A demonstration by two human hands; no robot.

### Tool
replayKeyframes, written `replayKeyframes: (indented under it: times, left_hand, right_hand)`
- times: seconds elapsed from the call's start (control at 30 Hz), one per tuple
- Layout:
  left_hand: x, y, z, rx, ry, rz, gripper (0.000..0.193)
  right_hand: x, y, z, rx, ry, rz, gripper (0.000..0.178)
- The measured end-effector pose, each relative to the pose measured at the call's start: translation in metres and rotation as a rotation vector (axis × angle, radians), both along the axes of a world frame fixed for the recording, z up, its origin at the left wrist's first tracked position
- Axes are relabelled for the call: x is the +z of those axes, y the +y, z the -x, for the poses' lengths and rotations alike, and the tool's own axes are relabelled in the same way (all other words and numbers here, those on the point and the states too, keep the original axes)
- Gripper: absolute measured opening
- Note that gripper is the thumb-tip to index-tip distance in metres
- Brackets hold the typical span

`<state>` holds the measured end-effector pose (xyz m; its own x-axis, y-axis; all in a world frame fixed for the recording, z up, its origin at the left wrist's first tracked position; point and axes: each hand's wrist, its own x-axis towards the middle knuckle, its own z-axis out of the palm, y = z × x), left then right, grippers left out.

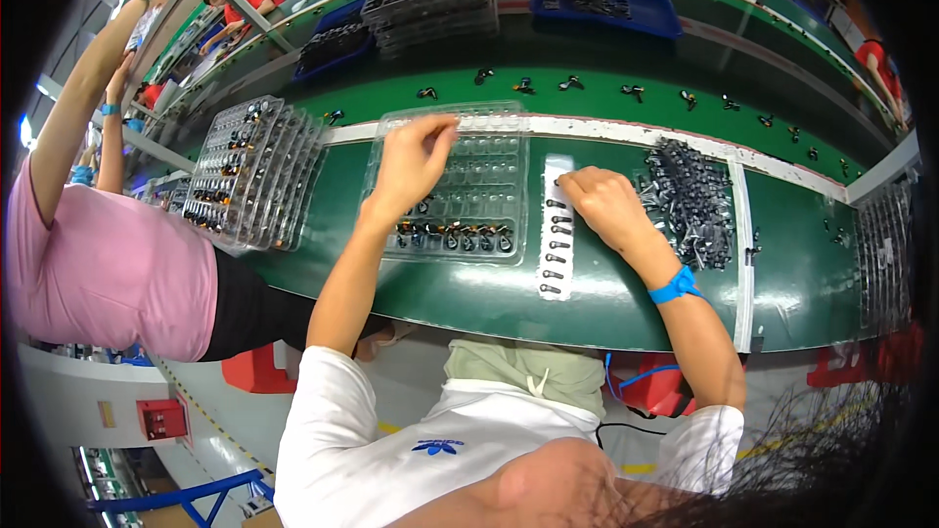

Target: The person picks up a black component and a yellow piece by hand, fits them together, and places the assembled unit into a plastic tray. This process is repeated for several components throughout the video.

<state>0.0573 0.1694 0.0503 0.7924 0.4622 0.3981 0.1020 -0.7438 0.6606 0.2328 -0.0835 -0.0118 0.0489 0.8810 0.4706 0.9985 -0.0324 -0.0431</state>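
Observation:
My left hand (415, 164) is raised over a clear plastic tray (474, 176), thumb and fingers closed in a pinch; whatever sits between them is too small to make out. The tray's near rows hold several small black-and-orange parts (455, 238). My right hand (608, 203), with a blue wristband, is closed at the upper end of a white strip (558, 274). Its fingertips touch the strip, and what they grip is hidden. Along that strip lie several small black parts (560, 231) in a column. A pile of loose black parts (693, 205) lies just right of my right hand.
Beyond the white rail, a green conveyor belt (606, 103) carries scattered small parts. Stacked clear trays (249, 176) lean at left; more stacked trays (430, 0) and a blue bin (606, 5) stand at the back. A person in a pink shirt (117, 264) stands close at left.

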Motion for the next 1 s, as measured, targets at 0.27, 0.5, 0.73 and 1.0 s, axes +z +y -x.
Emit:
replayKeyframes:
  times: [0.27,0.5,0.73,1.0]
  left_hand:
    - [-0.011,-0.010,0.069,0.183,0.324,-0.374,0.023]
    - [-0.010,-0.018,0.067,0.181,0.339,-0.320,0.021]
    - [0.006,-0.034,0.049,0.037,-0.046,-0.098,0.019]
    - [-0.007,-0.078,-0.006,-0.379,-0.261,0.557,0.031]
  right_hand:
    - [-0.008,0.009,-0.002,-0.018,0.150,-0.166,0.019]
    - [0.018,-0.005,0.015,0.014,0.404,-0.392,0.027]
    - [0.033,-0.018,0.035,0.030,0.691,-0.457,0.020]
    - [0.038,-0.024,0.042,0.053,0.960,-0.455,0.016]
